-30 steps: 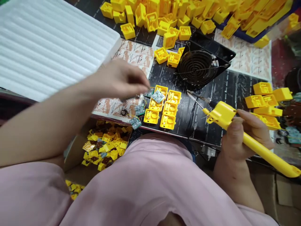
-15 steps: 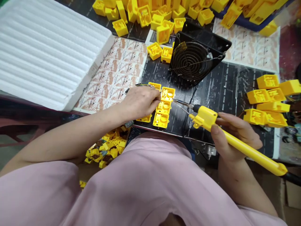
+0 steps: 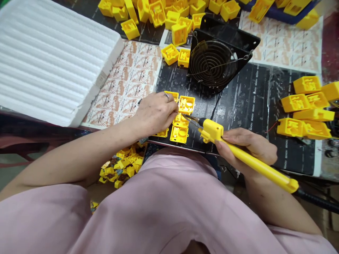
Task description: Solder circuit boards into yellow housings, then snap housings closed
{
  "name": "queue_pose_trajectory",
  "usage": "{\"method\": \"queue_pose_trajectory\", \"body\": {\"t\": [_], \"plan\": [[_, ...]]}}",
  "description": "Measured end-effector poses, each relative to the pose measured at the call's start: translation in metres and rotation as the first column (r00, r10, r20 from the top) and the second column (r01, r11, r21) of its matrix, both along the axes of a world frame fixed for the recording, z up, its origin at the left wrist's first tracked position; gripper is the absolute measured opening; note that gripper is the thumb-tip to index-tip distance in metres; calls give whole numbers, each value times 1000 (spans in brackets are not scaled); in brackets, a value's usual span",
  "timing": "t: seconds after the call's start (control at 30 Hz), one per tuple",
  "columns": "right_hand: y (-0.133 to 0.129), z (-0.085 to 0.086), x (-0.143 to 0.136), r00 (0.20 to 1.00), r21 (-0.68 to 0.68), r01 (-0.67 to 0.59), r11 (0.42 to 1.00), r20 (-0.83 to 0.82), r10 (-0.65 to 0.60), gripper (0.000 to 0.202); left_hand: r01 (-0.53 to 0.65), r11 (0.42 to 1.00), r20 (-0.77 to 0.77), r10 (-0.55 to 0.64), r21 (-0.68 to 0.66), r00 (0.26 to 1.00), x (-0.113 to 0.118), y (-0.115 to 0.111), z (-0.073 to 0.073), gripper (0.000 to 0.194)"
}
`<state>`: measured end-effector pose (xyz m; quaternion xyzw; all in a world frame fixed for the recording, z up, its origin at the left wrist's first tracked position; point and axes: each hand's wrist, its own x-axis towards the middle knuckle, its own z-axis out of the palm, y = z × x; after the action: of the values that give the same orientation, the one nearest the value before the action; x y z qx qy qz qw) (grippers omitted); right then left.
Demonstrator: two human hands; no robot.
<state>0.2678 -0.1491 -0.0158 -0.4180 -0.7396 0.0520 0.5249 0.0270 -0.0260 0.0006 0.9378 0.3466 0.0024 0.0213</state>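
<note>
My right hand (image 3: 250,148) is wrapped round the yellow handle of a soldering iron (image 3: 246,157) with a thin feed tube beside its dark tip. The tip reaches into one of several open yellow plastic housings (image 3: 181,120) grouped near the table's front edge. Another housing (image 3: 186,104) sits just behind it, and one more (image 3: 179,134) in front. Over the left side of the group lies my left hand (image 3: 159,112), a ring on one finger. Its fingers are curled and pinched close to the iron's tip; what they hold is too small or hidden to make out.
A black fan (image 3: 212,65) with a wire guard stands behind the housings. White ribbed foam (image 3: 58,60) lies at left. More yellow housings (image 3: 295,102) rest at right and others (image 3: 157,14) at the back. Yellow parts (image 3: 124,164) fill a space below the table edge.
My right hand has moved left with the soldering iron, bringing its tip from beside the housings to over the middle one. My left hand stays nearly in place. The view has shifted slightly.
</note>
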Motion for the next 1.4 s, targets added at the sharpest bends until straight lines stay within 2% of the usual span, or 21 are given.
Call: {"method": "queue_pose_trajectory", "body": {"t": [0.17,0.37,0.47,0.6,0.8,0.93,1.1,1.23,1.4], "plan": [[5,4,-4,997,18,-16,1000,74,14,24,20,999,-29,-19,39,999,2,-1,1,31],[7,14,-3,981,20,-100,995,170,95,21,74,991,-122,-61,108,991,7,0,6,31],[5,18,2,987,-2,-64,998,150,64,21,106,986,-199,-78,132,977,11,-1,11,30],[2,16,6,991,15,-33,999,128,30,25,71,991,-269,-39,112,962,14,-1,16,32],[3,10,2,993,-4,-38,999,112,38,24,34,998,-192,-23,55,981,13,-1,16,30],[10,7,-6,994,35,-57,998,94,54,23,10,1000,-174,-8,11,985,12,0,16,29],[12,13,-6,991,49,-88,995,105,82,23,33,999,-140,-30,17,990,11,1,12,30],[6,20,2,995,-15,-21,1000,98,22,22,59,997,-93,-55,42,994,9,1,11,31],[1,16,5,997,-30,17,999,78,-14,25,11,1000,-137,-13,-18,991,11,0,17,32]]}}
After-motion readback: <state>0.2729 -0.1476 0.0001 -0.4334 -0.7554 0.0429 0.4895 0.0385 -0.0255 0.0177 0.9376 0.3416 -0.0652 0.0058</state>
